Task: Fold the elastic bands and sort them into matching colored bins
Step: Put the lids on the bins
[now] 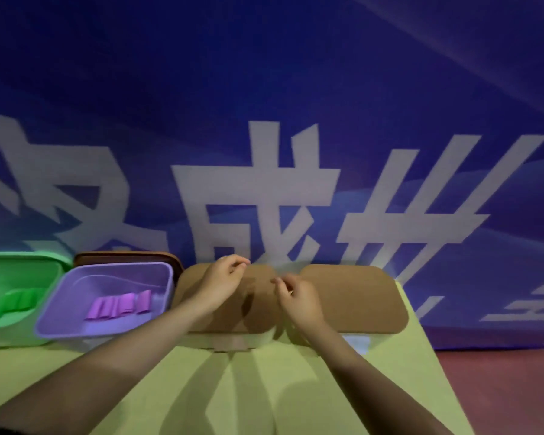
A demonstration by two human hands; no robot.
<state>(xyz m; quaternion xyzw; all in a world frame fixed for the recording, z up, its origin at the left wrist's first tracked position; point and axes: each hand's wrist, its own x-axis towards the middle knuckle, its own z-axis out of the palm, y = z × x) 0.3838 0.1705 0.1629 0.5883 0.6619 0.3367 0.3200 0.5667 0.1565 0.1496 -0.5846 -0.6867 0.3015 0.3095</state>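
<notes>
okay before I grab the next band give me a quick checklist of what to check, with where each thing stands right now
1. Left hand free to take a band: cannot tell; fingers are curled, and blur hides whether they hold anything.
2. Right hand free: cannot tell, same reason.
3. Purple plastic bin open and holding only purple folded bands: ok.
4. Green plastic bin open, with green folded bands inside: ok.
5. Two brown lidded boxes under the hands opened: not ok, both lids are shut.
6. Loose unfolded band in sight on the yellow-green tabletop: not ok, none visible.
</notes>
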